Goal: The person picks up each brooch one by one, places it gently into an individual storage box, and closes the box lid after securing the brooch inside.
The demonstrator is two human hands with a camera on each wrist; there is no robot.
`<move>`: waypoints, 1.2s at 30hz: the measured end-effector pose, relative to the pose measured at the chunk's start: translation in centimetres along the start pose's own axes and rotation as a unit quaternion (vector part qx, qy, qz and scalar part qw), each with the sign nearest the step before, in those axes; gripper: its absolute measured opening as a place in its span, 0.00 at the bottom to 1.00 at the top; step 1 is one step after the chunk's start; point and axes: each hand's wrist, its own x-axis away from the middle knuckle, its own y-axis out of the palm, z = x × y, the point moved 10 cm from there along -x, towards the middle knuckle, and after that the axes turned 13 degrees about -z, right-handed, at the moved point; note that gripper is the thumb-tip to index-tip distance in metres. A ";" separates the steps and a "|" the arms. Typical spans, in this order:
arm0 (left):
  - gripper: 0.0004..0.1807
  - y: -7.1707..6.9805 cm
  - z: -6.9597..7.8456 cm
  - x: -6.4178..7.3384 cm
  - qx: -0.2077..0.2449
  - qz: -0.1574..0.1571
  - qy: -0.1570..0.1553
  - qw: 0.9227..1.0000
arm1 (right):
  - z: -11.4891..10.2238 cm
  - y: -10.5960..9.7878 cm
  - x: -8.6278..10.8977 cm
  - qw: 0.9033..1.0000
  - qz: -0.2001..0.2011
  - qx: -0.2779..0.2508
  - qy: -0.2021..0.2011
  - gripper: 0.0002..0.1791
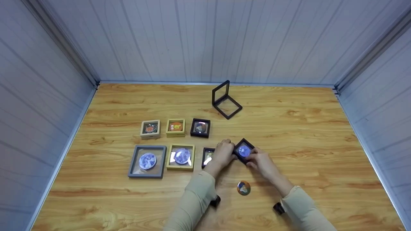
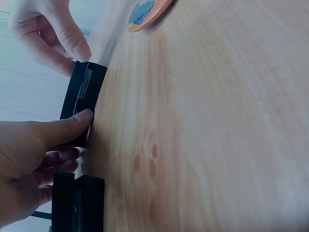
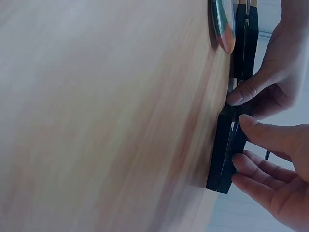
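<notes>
A small black display frame (image 1: 244,141) stands turned cornerwise between both hands, with a blue moon-patterned disc (image 1: 244,151) behind its clear film. At its left corner, the left hand (image 1: 224,153) grips it, thumb on the near edge in the left wrist view. The right hand (image 1: 262,163) pinches the right side, its thumb (image 3: 256,129) along the seam between the two frame halves. In the right wrist view the halves lie pressed together, close over the table. Beneath the left hand, another black frame (image 1: 208,149) is partly hidden.
A loose orange-and-teal round badge (image 1: 243,188) lies nearer the body. An unfolded black frame (image 1: 228,100) stands at the back. To the left are several filled frames, including a grey one (image 1: 131,160), a yellow one (image 1: 180,168) and a black one (image 1: 200,120).
</notes>
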 end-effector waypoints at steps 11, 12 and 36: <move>0.19 0.0 0.2 0.2 -0.002 -0.006 0.002 1.000 | 0.0 0.3 0.0 0.999 -0.030 -0.016 -0.019 0.10; 0.20 -0.1 0.2 0.2 -0.004 -0.005 0.003 1.000 | 0.0 0.3 0.1 0.999 -0.032 -0.018 -0.021 0.10; 0.09 0.4 5.1 1.3 -0.184 -0.028 0.148 0.971 | 2.8 -5.9 -3.1 1.000 -0.015 0.004 0.002 0.10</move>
